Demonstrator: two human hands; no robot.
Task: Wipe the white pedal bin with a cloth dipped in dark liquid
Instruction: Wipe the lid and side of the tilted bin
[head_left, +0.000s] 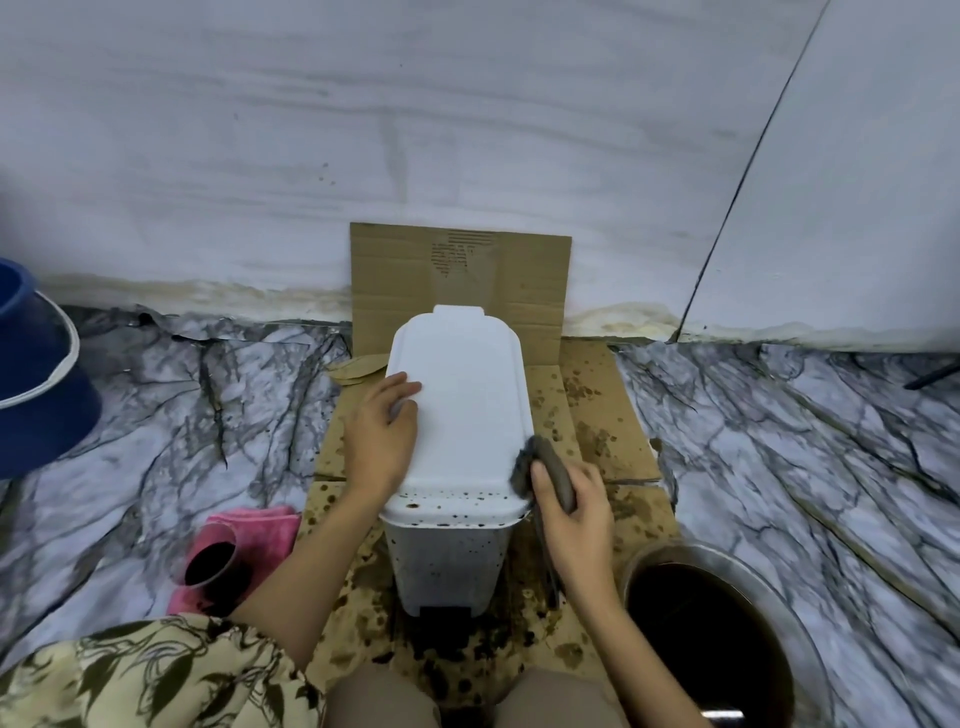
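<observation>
The white pedal bin (462, 395) stands on spattered cardboard, lid closed, with dark droplets on its front rim and body. My left hand (382, 434) rests on the lid's left edge, thumb and fingers lying on top. At the lid's front right corner my right hand (574, 514) grips a dark wet cloth (543, 470) and presses it against the lid's edge. A round metal basin of dark liquid (711, 623) sits on the floor to the right.
A flattened cardboard sheet (592, 426) covers the marble-patterned floor and leans up the white wall. At the left, a pink cloth (265, 530) lies under a pink cup of dark liquid (210, 558). A blue tub (36, 374) stands far left.
</observation>
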